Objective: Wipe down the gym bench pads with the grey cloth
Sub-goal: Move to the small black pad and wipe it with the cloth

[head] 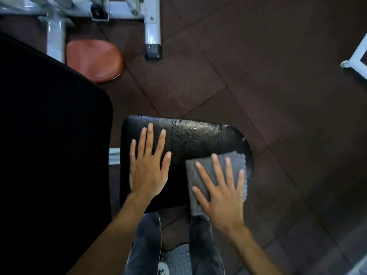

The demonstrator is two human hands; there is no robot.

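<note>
Right hand [222, 197] lay flat, fingers straight, pressing the cloth [216, 175] onto the pad [190, 135] at lower centre; left hand [148, 169] lay flat, bare on the pad; the cloth's overhanging near edge risked slipping off; droplets at the pad's upper edge could be missed

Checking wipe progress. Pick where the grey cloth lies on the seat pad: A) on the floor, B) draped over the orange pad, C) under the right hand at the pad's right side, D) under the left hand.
C: the right hand presses flat on the grey cloth at the right side of the seat pad; the left hand rests on bare pad.
</note>
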